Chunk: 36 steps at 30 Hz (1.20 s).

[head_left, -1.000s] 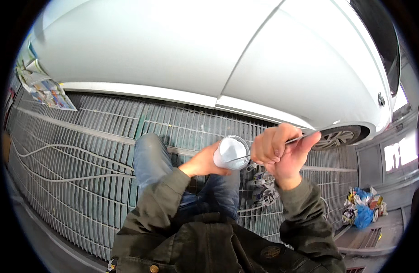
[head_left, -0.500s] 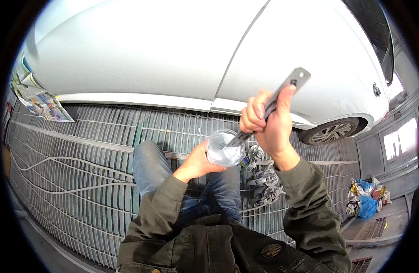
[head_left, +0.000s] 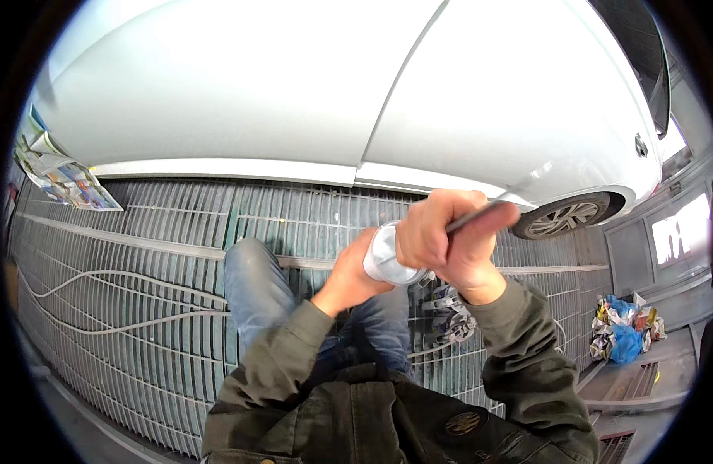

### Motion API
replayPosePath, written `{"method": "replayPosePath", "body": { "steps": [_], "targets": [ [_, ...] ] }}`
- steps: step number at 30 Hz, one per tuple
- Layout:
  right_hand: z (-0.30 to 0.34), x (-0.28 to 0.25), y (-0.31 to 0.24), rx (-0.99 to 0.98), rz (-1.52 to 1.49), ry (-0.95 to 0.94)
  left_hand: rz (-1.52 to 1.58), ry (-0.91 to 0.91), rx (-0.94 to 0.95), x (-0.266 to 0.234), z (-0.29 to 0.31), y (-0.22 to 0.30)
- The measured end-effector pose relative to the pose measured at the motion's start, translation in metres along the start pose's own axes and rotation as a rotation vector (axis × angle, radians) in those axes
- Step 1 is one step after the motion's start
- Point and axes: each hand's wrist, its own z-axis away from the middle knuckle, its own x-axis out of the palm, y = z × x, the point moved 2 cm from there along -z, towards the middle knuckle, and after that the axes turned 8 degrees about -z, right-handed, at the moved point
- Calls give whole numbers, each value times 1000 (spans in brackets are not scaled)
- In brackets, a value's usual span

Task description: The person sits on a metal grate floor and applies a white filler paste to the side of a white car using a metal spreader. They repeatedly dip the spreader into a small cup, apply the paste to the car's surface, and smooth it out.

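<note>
Your left hand [head_left: 347,280] cups a small white cup [head_left: 386,257] from below, holding it roughly upright in front of your chest, above your knee. Your right hand [head_left: 449,236] closes in a fist around a thin flat metal stick [head_left: 480,214], whose lower end dips into the cup while its upper end slants up to the right.

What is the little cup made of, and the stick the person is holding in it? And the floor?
The cup looks like pale, cloudy plastic, matte and slightly see-through. The stick in the right hand seems to be metal: thin, flat, grey, with a dull shine. The floor looks like a steel grating, grey bars with dark gaps between.
</note>
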Motion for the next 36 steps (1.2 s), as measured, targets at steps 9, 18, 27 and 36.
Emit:
{"method": "replayPosePath", "body": {
  "steps": [9,18,27,36],
  "targets": [
    [-16,3,4,229,-272,-82,102,-741,-51,-43,7,33],
    [14,-6,25,-35,-90,610,77,170,-90,-17,3,-12],
    [31,-6,35,-207,159,343,-240,361,122,-3,14,-32],
    [47,2,47,-81,219,232,-120,331,-127,7,27,-34]
  ]
}}
